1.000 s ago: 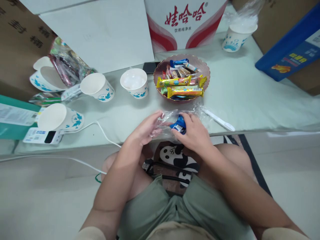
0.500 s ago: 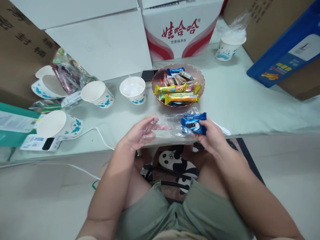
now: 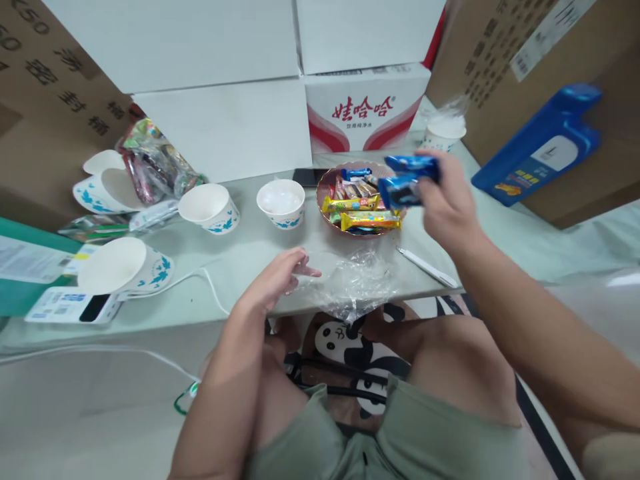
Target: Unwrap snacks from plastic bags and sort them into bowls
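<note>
Two blue-wrapped snack packets [image 3: 403, 181] are in my right hand [image 3: 447, 203], fingers closed around their right ends. This hand is raised at the right rim of a pink scalloped bowl [image 3: 327, 223] of wrapped snacks, including yellow-wrapped sticks [image 3: 370, 220] and a small blue packet. My left hand [image 3: 277, 280] is at the table's front edge, fingers bent around the left side of a clear plastic bag [image 3: 360, 280]; the exact grip is partly hidden. The crumpled bag spreads to the right and hangs slightly over the edge. A white pen [image 3: 427, 267] lies right of the bag.
Paper cups [image 3: 281, 203] stand left of the bowl, another [image 3: 443, 130] behind it. White cartons [image 3: 367, 113] line the back. A blue bottle [image 3: 540, 157] leans right. At left are a bag of snacks [image 3: 155, 163] and a white power bank [image 3: 73, 307] with a cable.
My right hand has lifted the blue packets away from the plastic bag, up and right beside the bowl. The bag now lies crumpled near my left hand, which has barely moved. The camera view has shifted.
</note>
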{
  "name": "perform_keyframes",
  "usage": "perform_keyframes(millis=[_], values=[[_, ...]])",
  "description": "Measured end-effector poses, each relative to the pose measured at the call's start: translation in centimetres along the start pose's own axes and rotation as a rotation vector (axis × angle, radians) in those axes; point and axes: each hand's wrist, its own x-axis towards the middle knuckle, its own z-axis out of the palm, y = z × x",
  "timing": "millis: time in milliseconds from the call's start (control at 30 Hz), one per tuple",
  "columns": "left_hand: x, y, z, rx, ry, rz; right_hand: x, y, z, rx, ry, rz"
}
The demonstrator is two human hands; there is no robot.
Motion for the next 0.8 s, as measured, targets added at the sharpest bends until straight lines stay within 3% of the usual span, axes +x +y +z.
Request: perform_keyframes(millis=[67, 133, 200, 233, 300, 367, 433, 567, 667, 733, 800], values=[[-0.1, 0.1, -0.2, 0.006, -0.018, 0.003, 4.1, 0.0, 2.6, -0.229, -0.131, -0.122], [-0.4, 0.2, -0.5, 0.012, -0.037, -0.004, 6.5, -0.2, 5.0, -0.427, -0.389, -0.150], [-0.7, 0.2, -0.9, 0.025, -0.084, -0.019, 6.9, -0.7, 6.2, -0.569, -0.632, -0.139], [-0.8, 0.1, -1.2, 0.031, -0.115, -0.025, 6.3, -1.1, 6.2, -0.594, -0.687, -0.137], [-1.1, -0.1, -1.7, 0.032, -0.192, -0.021, 4.0, -2.1, 5.2, -0.530, -0.620, -0.152], [-1.3, -0.3, -2.2, 0.005, -0.264, 0.022, 0.5, -3.1, 3.3, -0.356, -0.441, -0.177], [-1.4, -0.4, -2.4, -0.040, -0.347, 0.066, -3.4, -3.9, 1.9, -0.155, -0.370, -0.185], [-1.5, -0.3, -1.9, -0.093, -0.589, 0.050, -9.6, -4.5, 2.8, 0.066, -0.583, -0.212], [-1.3, -0.2, -1.5, -0.083, -0.728, 0.030, -11.0, -3.9, 4.9, 0.123, -0.701, -0.143], [-1.2, -0.2, -1.8, -0.040, -0.660, 0.045, -10.8, -3.2, 5.4, 0.127, -0.654, -0.044], [-1.1, -0.2, -2.6, 0.028, -0.441, 0.102, -10.3, -2.4, 4.9, 0.133, -0.534, 0.123]])
